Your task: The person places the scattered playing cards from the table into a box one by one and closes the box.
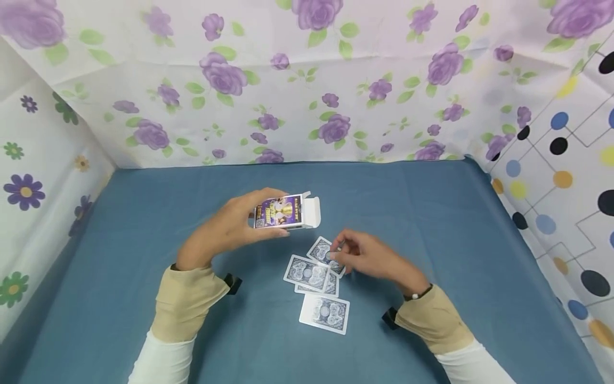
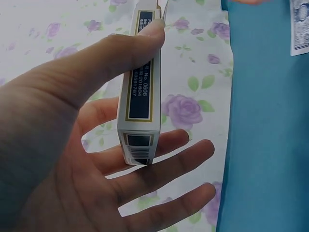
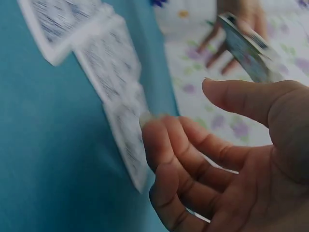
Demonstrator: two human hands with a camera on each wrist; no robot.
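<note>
My left hand (image 1: 232, 226) grips a playing-card box (image 1: 283, 212) between thumb and fingers, above the table. Purple and gold printing covers its broad face, and its white end flap (image 1: 312, 212) stands open toward the right. In the left wrist view, the thumb presses the narrow side of the box (image 2: 140, 92). Several playing cards (image 1: 307, 272) lie backs up, some overlapping. My right hand (image 1: 366, 256) hovers at the farthest card (image 1: 318, 248), fingers loosely bent. In the right wrist view, thumb and fingertips stand apart with nothing between them.
A blue cloth (image 1: 408, 213) covers the table. Behind it rises a purple-flowered sheet (image 1: 331, 80). Patterned sheets also stand at the left (image 1: 29, 186) and right (image 1: 551, 213) sides. One card (image 1: 326, 313) lies apart, nearest to me.
</note>
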